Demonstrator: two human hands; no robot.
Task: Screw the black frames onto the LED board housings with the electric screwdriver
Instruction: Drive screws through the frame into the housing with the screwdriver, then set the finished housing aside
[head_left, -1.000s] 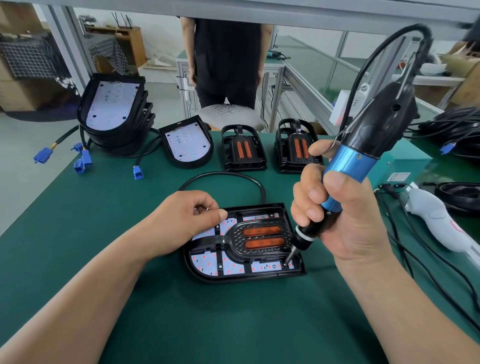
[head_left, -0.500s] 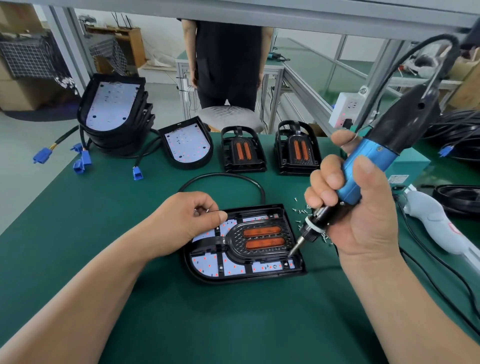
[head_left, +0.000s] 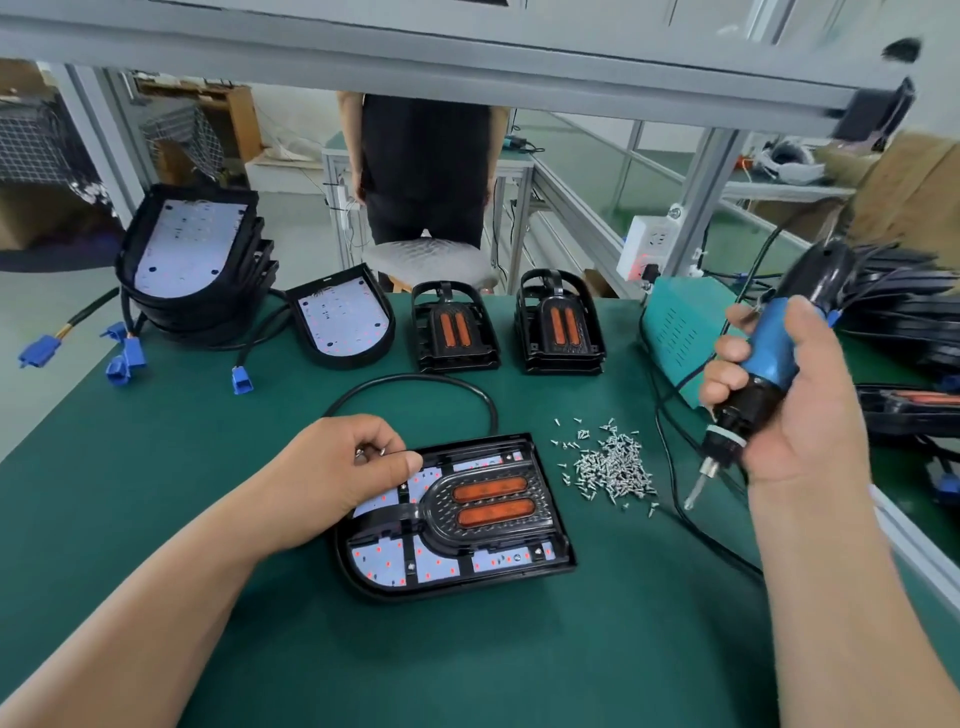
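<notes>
Once at black frame (head_left: 441, 501), screwdriver (head_left: 769, 356) away.

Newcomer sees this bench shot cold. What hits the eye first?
Dead centre, the framed LED board housing with its orange lenses, left hand resting on it with small screws in curled fingers. To its right, a screw pile, then the right hand gripping the blue electric screwdriver in mid-air.

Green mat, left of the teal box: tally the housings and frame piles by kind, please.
Stack of bare housings: 1
Single bare housing: 1
Piles of black frames: 2
Housing with frame on: 1
Total: 5
</notes>
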